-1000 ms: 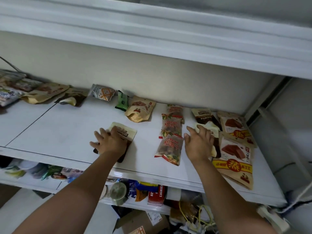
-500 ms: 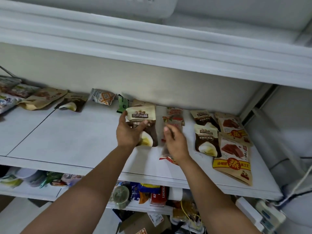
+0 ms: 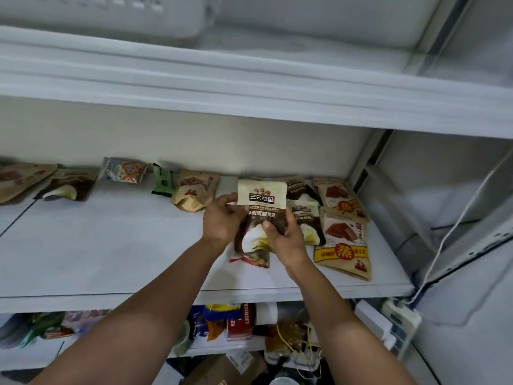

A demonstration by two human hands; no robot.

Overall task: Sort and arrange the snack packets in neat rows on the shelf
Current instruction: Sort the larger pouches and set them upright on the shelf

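Observation:
Both hands hold one cream-and-brown nut packet (image 3: pixel 262 196) upright above the white shelf (image 3: pixel 111 245). My left hand (image 3: pixel 222 222) grips its left edge; my right hand (image 3: pixel 281 236) pinches its lower right part. Under it lies a red-edged packet (image 3: pixel 251 258), mostly hidden. To the right, two matching brown packets (image 3: pixel 308 220) lie in a column, beside kraft packets with red print (image 3: pixel 344 232). A tan pouch (image 3: pixel 194 193) and a green packet (image 3: pixel 162 183) lie at the back.
More packets (image 3: pixel 69 184) lie along the back wall to the left. An upper shelf (image 3: pixel 249 87) overhangs closely. The lower shelf (image 3: pixel 236 323) holds mixed goods. A power strip (image 3: pixel 399 326) and white cable hang at the right, by the metal upright (image 3: pixel 369 159).
The left hand carried the brown nut packet rightward from mid-shelf. The right hand left the red packets and took hold of the nut packet, which both hands now hold over them.

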